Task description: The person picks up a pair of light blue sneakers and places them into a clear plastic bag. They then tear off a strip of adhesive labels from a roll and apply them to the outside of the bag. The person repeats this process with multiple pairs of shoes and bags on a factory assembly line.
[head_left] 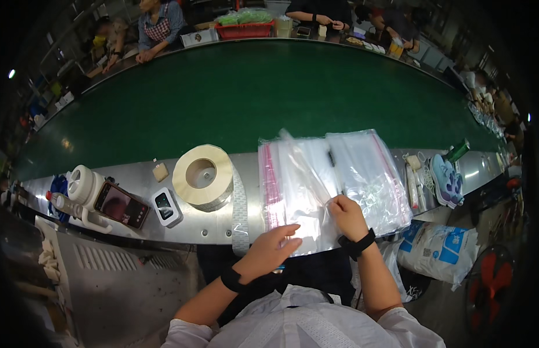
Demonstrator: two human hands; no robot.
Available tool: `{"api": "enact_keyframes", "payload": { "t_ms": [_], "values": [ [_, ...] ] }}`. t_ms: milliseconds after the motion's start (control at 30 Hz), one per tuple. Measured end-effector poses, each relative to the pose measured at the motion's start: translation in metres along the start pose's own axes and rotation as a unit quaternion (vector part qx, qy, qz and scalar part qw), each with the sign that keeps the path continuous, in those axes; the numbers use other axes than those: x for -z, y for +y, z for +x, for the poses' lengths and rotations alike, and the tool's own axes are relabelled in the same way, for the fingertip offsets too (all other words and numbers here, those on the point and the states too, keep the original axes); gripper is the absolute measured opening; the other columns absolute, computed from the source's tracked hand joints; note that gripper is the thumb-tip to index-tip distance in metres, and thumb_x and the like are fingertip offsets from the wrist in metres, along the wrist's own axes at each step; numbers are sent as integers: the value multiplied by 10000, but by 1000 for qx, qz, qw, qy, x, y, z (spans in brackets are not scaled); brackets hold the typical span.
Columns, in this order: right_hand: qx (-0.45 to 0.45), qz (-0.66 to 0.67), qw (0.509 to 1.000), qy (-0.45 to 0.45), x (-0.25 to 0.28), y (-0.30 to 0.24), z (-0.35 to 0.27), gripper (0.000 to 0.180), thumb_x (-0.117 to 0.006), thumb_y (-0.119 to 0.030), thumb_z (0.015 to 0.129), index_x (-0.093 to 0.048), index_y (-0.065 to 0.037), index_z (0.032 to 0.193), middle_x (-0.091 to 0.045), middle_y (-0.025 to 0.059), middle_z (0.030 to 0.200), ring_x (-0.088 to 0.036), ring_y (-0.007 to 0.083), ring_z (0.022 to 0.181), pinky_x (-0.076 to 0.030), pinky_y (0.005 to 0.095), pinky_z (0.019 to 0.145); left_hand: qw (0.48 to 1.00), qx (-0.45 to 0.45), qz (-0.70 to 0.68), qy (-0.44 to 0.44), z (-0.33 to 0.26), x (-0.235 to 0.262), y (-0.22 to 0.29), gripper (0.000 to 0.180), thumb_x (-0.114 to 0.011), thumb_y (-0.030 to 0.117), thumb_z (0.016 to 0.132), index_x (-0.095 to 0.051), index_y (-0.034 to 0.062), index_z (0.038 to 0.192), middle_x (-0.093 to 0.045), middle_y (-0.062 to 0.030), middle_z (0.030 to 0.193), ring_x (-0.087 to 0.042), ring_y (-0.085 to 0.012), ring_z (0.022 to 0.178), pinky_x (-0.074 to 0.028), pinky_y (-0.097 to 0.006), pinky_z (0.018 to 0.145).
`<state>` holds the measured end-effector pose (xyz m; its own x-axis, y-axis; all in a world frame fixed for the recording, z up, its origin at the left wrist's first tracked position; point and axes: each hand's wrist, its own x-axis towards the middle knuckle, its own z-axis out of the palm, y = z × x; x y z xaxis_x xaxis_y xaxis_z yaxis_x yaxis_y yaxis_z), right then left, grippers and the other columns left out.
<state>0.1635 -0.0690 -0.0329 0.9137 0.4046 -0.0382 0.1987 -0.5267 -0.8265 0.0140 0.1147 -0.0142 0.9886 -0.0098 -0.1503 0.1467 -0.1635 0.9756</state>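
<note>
Clear zip bags (371, 174) with pink edge strips lie in overlapping piles on the metal ledge in front of me. My right hand (349, 217) is over their middle, fingers closed in a pinch on the edge of a clear plastic bag (307, 165). That bag is lifted and smeared by motion. Just beyond these fingers shows a thin dark brush-like piece (332, 158); whether it is held, I cannot tell. My left hand (269, 246) is near the bags' lower left edge, its fingers stretched and apart, with nothing visible in them.
Left of the bags stand a large label roll (202, 177) with its strip hanging down, a small white boxed device (167, 207), a phone (121, 204) and a white bottle (81, 184). Sneakers (446, 180) sit at right. A green belt (240, 87) runs beyond; people work across it.
</note>
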Motion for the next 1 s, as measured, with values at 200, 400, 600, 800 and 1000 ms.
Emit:
{"api": "enact_keyframes", "payload": {
  "t_ms": [200,400,600,800,1000],
  "values": [
    [-176,298,934,-86,24,2,5,145,-478,-168,910,-554,-79,824,-538,-23,677,-495,74,592,-422,226,599,913,97,-392,-63,53,-2,8,420,-432,220,959,-369,47,1337,-425,-65,1255,-414,-141,1147,-347,-324,980],
    [-190,315,924,-105,28,11,4,134,-443,-177,920,-544,-97,883,-593,15,793,-578,125,713,-471,270,661,913,63,-397,-70,102,-22,9,468,-442,322,951,-373,86,1349,-420,-37,1249,-361,-135,1180,-294,-371,999],
    [-199,286,935,-65,31,-6,1,173,-469,-220,920,-566,-77,919,-584,14,822,-562,111,744,-445,257,659,953,97,-281,-58,102,-21,2,410,-477,364,926,-510,64,1203,-538,-12,1037,-472,-102,940,-382,-299,853],
    [25,97,995,-23,14,-25,-20,255,-560,-205,862,-578,-47,1062,-575,109,1016,-561,235,946,-458,320,762,904,119,-411,12,56,-1,5,392,-478,325,928,-507,9,1159,-558,-46,1003,-550,-135,868,-471,-281,741],
    [310,-194,925,-103,-2,-41,-44,292,-663,-190,752,-627,-52,1007,-535,152,1125,-484,346,1053,-424,419,868,930,146,-327,81,4,26,10,362,-441,251,939,-478,5,1203,-567,-83,1032,-576,-132,859,-496,-264,670]
  ]
}}
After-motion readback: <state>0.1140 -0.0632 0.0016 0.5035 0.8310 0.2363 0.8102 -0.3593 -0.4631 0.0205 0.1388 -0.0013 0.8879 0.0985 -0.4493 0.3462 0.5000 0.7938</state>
